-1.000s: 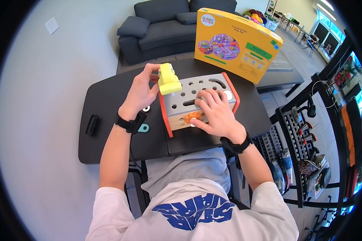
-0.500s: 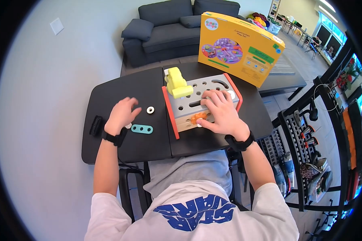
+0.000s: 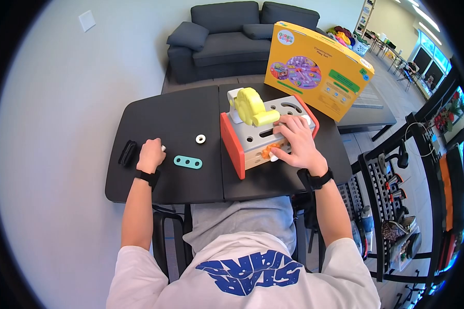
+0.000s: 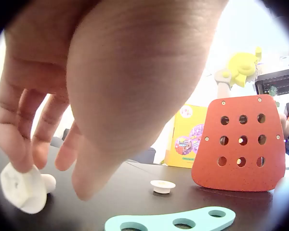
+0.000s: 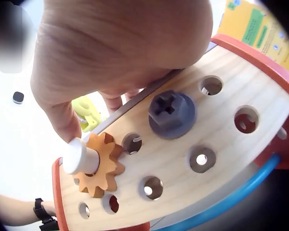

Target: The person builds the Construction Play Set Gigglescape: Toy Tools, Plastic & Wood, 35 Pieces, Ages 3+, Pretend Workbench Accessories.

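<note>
In the left wrist view, a white toy bolt (image 4: 24, 187) with a flat hexagonal head lies on the black table under my left hand (image 3: 152, 154). One fingertip overlaps the bolt's head; the thumb stays apart from it. My right hand (image 3: 299, 141) grips the top edge of a wooden toy workbench (image 3: 281, 154) with a grey top and red sides. Its thumb rests at a white peg (image 5: 76, 156) that passes through an orange gear (image 5: 102, 166) on the front. A yellow toy piece (image 3: 251, 105) stands on the workbench's left end.
A teal strip with holes (image 3: 187, 162), a white washer-like ring (image 3: 200, 139) and a black object (image 3: 127, 153) lie on the table's left half. A yellow box (image 3: 319, 69) stands behind the workbench. A dark grey bolt (image 5: 172, 114) sits in the workbench front.
My left hand has left the yellow piece and come down and left to the white bolt on the table. My right hand stays on the workbench. The head view has shifted.
</note>
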The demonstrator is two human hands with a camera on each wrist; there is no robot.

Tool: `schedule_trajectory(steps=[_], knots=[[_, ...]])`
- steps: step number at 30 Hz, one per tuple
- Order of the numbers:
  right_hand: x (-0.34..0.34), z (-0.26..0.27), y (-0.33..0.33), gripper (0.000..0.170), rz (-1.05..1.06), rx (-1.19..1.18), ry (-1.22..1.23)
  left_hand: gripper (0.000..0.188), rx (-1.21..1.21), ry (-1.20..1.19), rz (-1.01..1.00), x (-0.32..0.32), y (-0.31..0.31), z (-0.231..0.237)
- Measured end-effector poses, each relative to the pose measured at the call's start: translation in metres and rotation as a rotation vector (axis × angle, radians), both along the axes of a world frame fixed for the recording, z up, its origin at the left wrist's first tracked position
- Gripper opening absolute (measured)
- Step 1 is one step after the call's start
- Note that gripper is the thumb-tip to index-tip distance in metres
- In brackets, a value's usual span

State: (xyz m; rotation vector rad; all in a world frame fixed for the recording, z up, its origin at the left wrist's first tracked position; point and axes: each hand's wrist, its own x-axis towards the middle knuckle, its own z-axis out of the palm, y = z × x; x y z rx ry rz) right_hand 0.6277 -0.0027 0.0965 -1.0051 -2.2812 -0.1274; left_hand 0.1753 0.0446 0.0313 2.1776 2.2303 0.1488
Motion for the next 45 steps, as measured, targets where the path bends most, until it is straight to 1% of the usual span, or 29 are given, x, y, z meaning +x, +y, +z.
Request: schedule_trajectory(steps=[3, 7, 9, 10, 12, 13, 15, 16, 18, 23, 26, 27, 29, 33, 35, 39, 41, 42, 44, 45], knots=[[0.000, 0.001, -0.001, 0.037, -0.010, -0.018, 0.002, 0.017, 0.007, 0.010, 0.008, -0.014, 0.004, -0.010], [0.000, -0.001, 0.000, 0.036, 0.004, -0.007, 0.025, 0.020, -0.036, -0.017, -0.049, -0.010, 0.009, -0.004], [-0.001, -0.002, 0.000, 0.036, 0.007, 0.001, 0.021, 0.022, -0.094, -0.173, -0.240, 0.005, 0.005, 0.006], [-0.001, -0.002, 0.000, 0.036, -0.003, 0.004, 0.022, 0.022, -0.095, -0.174, -0.238, 0.012, 0.005, 0.004], [-0.001, -0.002, -0.001, 0.036, -0.012, 0.006, 0.020, 0.024, 0.161, -0.218, -0.406, 0.026, 0.005, -0.001], [-0.001, -0.002, -0.001, 0.036, -0.011, 0.004, 0.028, 0.024, 0.162, -0.221, -0.405, 0.036, 0.004, 0.000], [-0.001, -0.002, -0.001, 0.036, -0.009, 0.003, 0.033, 0.023, 0.160, -0.416, -0.472, 0.056, 0.001, 0.011], [-0.001, -0.002, -0.001, 0.036, -0.010, 0.003, 0.032, 0.023, 0.162, -0.418, -0.472, 0.065, 0.000, 0.016], [-0.002, -0.003, -0.001, 0.036, -0.010, 0.002, 0.030, 0.025, 0.191, -0.623, -0.559, 0.082, -0.001, 0.026], [-0.002, -0.004, -0.002, 0.037, -0.018, -0.003, 0.038, 0.023, 0.211, -0.636, -0.644, 0.113, 0.006, 0.032], [-0.003, -0.003, -0.004, 0.037, -0.016, -0.004, 0.046, 0.022, 0.288, -0.632, -0.716, 0.127, 0.008, 0.033], [-0.003, -0.003, -0.005, 0.037, -0.018, -0.004, 0.047, 0.022, 0.286, -0.632, -0.718, 0.133, 0.007, 0.033], [-0.002, -0.003, -0.005, 0.038, -0.016, -0.002, 0.034, 0.020, 0.255, -0.792, -0.554, 0.141, 0.001, 0.036], [-0.002, -0.003, -0.006, 0.038, -0.014, 0.000, 0.030, 0.019, 0.266, -0.779, -0.541, 0.143, 0.000, 0.033], [-0.002, -0.004, -0.005, 0.039, -0.011, -0.001, 0.032, 0.021, 0.296, -0.576, -0.573, 0.142, 0.001, 0.030], [-0.002, -0.005, -0.005, 0.039, -0.022, -0.009, 0.026, 0.021, 0.332, -0.573, -0.558, 0.146, -0.003, 0.028], [-0.001, -0.006, -0.005, 0.039, -0.008, -0.014, 0.028, 0.031, 0.340, -0.554, -0.540, 0.146, -0.004, 0.028], [-0.001, -0.005, -0.005, 0.039, -0.008, -0.014, 0.027, 0.031, 0.341, -0.555, -0.540, 0.147, -0.005, 0.028], [-0.001, -0.005, -0.005, 0.040, -0.019, -0.010, 0.020, 0.050, 0.331, -0.544, -0.449, 0.151, -0.009, 0.033], [-0.001, -0.005, -0.005, 0.040, -0.018, -0.009, 0.019, 0.050, 0.332, -0.545, -0.447, 0.152, -0.009, 0.033]])
